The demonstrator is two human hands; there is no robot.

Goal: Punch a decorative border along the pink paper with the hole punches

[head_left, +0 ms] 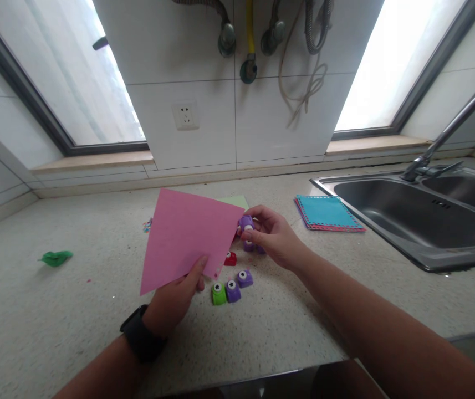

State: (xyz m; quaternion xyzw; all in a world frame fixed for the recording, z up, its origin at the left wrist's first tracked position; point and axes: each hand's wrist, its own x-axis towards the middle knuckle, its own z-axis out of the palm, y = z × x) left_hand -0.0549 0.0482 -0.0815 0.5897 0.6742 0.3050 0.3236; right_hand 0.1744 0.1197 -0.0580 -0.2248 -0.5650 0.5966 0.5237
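Observation:
A pink sheet of paper [191, 233] is held up at a tilt by my left hand [179, 291], thumb on top near its lower edge. Small punched holes show along the sheet's lower right edge. My right hand [276, 235] grips a purple craft punch [246, 223] between thumb and fingers, at the sheet's right edge. On the counter below lie a green punch [219, 294], a purple punch [233, 291] and another purple punch [245, 278]. A red punch [231, 258] is partly covered by the paper. More purple punches [249, 245] sit beneath my right hand.
A stack of blue and red paper sheets [331, 212] with punched edges lies beside the steel sink [428, 244]. A pale green sheet [235, 201] shows behind the pink one. A crumpled green item [56, 258] and small paper bits [148, 225] are on the left.

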